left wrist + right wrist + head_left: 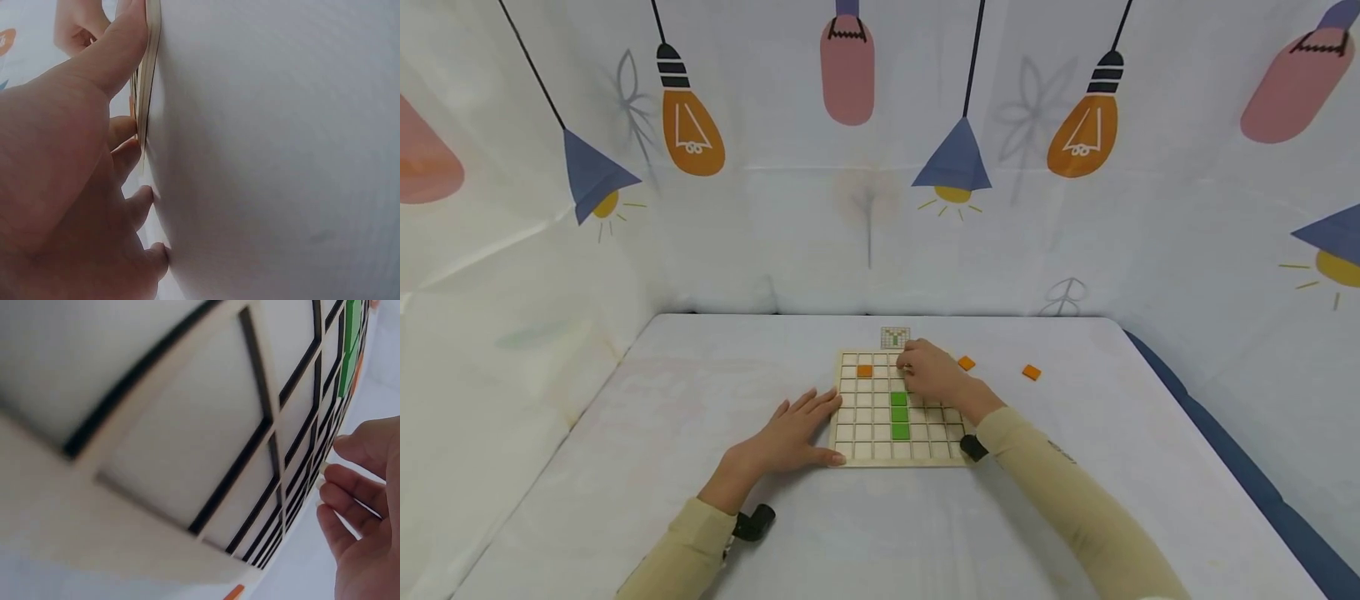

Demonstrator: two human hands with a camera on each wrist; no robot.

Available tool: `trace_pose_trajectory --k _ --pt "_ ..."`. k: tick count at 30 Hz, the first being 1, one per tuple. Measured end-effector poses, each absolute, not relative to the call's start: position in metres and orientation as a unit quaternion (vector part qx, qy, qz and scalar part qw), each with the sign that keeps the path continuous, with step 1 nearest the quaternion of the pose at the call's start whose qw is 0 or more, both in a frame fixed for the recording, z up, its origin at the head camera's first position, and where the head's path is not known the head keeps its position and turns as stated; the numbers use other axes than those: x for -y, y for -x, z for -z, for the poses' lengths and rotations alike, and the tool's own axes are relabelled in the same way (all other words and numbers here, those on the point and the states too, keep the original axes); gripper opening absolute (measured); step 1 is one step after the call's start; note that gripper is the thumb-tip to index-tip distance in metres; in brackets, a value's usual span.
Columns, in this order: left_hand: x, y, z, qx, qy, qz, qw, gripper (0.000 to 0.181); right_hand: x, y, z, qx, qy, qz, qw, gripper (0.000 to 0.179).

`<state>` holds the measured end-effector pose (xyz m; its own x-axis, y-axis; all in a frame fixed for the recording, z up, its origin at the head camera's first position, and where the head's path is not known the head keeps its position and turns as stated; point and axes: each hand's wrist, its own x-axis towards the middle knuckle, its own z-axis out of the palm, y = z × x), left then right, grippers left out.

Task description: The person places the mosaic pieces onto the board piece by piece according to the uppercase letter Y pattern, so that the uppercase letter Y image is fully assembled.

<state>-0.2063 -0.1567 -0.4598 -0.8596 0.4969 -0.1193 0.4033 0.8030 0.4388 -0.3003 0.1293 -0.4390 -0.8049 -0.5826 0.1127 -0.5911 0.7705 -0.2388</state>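
A wooden grid board (865,459) lies flat on the table. Three green square tiles (899,414) fill a column of its cells, and an orange tile (865,372) sits in an upper-left cell. My left hand (792,435) lies spread at the board's left side, thumb at the lower-left corner and fingertips at the edge. Over the board's upper part, my right hand (934,372) has bent fingers, with thumb and fingertips (338,475) close to the far cells in the right wrist view. I cannot tell whether a tile is between them.
Two orange tiles, a nearer-to-hand one (966,363) and one farther right (1032,372), lie loose on the white table (647,467). A small card with a grid pattern (895,337) lies just beyond the board. A printed curtain (880,225) hangs behind the table.
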Motion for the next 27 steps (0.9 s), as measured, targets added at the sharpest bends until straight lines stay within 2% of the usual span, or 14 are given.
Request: trace_pose_trajectory --k 8,27 --pt "0.156 0.205 0.459 -0.943 -0.234 -0.206 0.115 0.097 -0.147 0.302 0.439 0.940 -0.309 -0.138 0.034 0.020" --pt "0.155 0.203 0.456 -0.941 -0.235 -0.215 0.115 0.097 -0.188 0.305 0.440 0.962 -0.251 -0.102 0.025 0.018"
